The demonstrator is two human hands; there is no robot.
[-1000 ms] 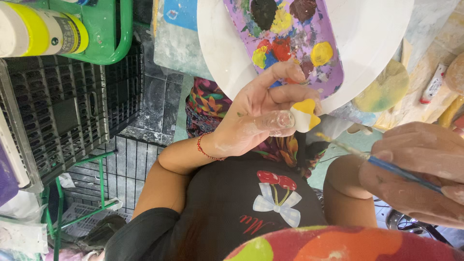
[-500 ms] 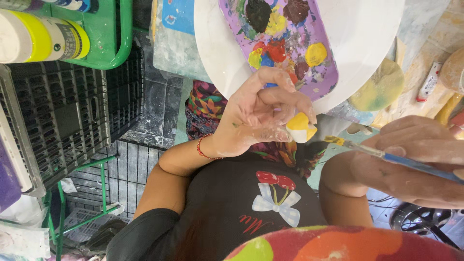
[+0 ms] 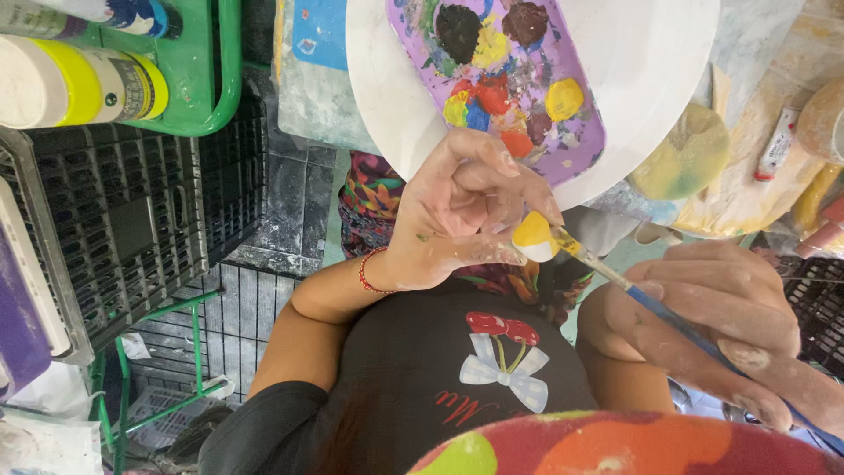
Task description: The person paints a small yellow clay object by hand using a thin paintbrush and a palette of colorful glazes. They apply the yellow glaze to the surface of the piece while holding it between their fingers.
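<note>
My left hand, with a red string bracelet at the wrist, pinches a small white piece partly painted yellow between thumb and fingertips. My right hand grips a thin blue-handled paintbrush at the right. Its yellow-loaded tip touches the small piece. Just above the hands, a purple palette tray with black, brown, yellow, red and blue paint blobs rests on a round white plate. My dark shirt with a cherry-and-bow print fills the lower middle.
A green tray at top left holds paint bottles with yellow and white caps. Black plastic crates and a wire rack stand at left. Paint-smeared cloths and tubes lie at right. A multicoloured rounded object sits at the bottom edge.
My right hand has moved in leftward, and the brush tip now touches the small piece. My left hand has curled its fingers and lowered the piece slightly.
</note>
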